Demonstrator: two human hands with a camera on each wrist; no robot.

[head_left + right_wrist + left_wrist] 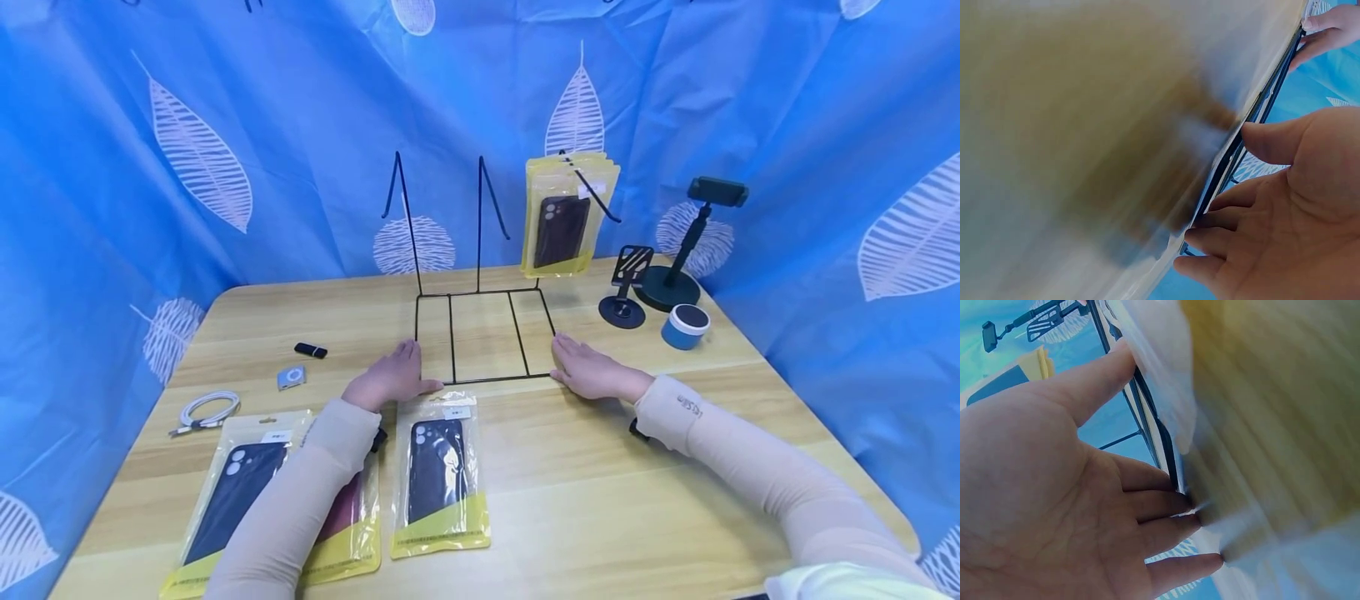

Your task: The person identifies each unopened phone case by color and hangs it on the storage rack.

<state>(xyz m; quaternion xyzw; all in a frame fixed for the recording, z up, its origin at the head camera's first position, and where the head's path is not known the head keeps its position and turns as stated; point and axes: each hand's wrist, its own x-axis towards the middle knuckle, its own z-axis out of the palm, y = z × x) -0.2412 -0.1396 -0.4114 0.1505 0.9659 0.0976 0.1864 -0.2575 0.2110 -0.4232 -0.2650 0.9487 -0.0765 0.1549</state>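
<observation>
Wood table point(570, 500), left hand point(390, 375) and right hand point(591, 368) fingers extended, gripping nothing, touching rack point(519, 333) between them, bag point(438, 467) near left thumb, right sleeve point(678, 408) reads "Slim".

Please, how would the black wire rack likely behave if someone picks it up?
The rack looks like thin, stiff wire, so it would probably keep its shape. Being mostly open gaps, it may be light for its size. It might tilt right, since packages hang only on that side.
</observation>
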